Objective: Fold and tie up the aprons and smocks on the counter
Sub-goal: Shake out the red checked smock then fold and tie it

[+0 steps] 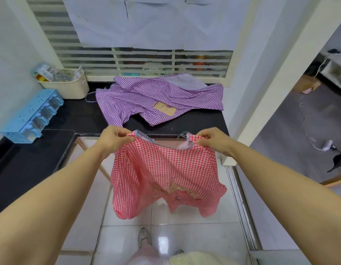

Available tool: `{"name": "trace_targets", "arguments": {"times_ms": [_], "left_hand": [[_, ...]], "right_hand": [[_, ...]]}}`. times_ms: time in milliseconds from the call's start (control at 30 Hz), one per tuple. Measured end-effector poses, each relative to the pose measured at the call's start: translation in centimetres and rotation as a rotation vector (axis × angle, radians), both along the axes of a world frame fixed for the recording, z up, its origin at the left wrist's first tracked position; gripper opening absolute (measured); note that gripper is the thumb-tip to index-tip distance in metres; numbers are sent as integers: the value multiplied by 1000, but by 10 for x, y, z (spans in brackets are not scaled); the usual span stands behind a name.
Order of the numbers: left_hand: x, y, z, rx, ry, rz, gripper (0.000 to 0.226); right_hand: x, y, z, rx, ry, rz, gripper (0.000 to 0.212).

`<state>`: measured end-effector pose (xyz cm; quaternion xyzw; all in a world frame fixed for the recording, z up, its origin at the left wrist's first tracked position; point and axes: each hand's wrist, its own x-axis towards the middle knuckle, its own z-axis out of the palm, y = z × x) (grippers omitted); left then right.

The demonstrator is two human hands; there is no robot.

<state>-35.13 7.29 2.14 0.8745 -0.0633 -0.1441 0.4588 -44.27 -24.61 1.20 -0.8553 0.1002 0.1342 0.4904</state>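
A red-and-white checked smock (165, 176) hangs in the air in front of the black counter (79, 115), over the tiled floor. My left hand (116, 137) pinches its striped neck edge on the left. My right hand (213, 139) pinches the same edge on the right. The cloth droops below both hands with a beige pocket patch near its lower middle. A purple-and-white checked smock (158, 100) lies crumpled and spread on the counter beyond, with a beige patch on it.
A cream basket (70, 87) of packets stands at the counter's back left. A blue spice rack (32, 115) sits along the left wall. A barred window is behind the counter. A doorway opens at the right. My shoe (144, 239) shows on the white floor tiles.
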Motion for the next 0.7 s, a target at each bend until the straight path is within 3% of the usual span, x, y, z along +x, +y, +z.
{"name": "trace_targets", "arguments": {"times_ms": [100, 233, 433, 533, 600, 700], "left_hand": [[0, 0, 0, -12, 53, -23, 11], [-2, -8, 4, -185, 106, 25, 12], [-4, 0, -10, 233, -40, -221, 12], [-4, 4, -11, 278, -50, -294, 7], [-3, 6, -10, 273, -50, -306, 8], [-3, 3, -10, 294, -107, -241, 16]], "right_hand": [[0, 0, 1, -48, -6, 5, 10], [3, 2, 12, 148, -79, -118, 15], [-6, -4, -3, -107, 206, 233, 4], [-6, -6, -2, -26, 251, 236, 29], [-6, -4, 6, 22, 242, 249, 28], [-3, 5, 17, 93, 471, 444, 39]]}}
